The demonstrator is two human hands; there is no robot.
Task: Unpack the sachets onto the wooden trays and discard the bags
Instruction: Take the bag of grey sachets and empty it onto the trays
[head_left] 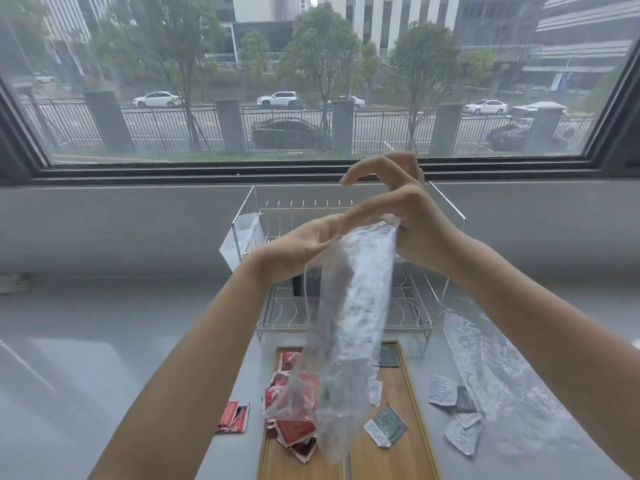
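Counter (104, 341) | both hands (298, 244) (415, 230) grip clamped on bag (349, 327) | tray (401, 441) partly hidden

Two wooden trays (398, 410) lie side by side on the tabletop (104, 341), sachets (294, 431) scattered on them. Behind the trays stands a wire rack (408, 306). Left of the trays lies one sachet (233, 418). Right of them lie more sachets (453, 414) and a bag (495, 375). Above the trays hangs another bag (356, 323).

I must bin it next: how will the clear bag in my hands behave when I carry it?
The clear bag hangs limp and crumpled, so probably floppy. It looks empty, likely very light and easily blown. Its glossy film may slip.
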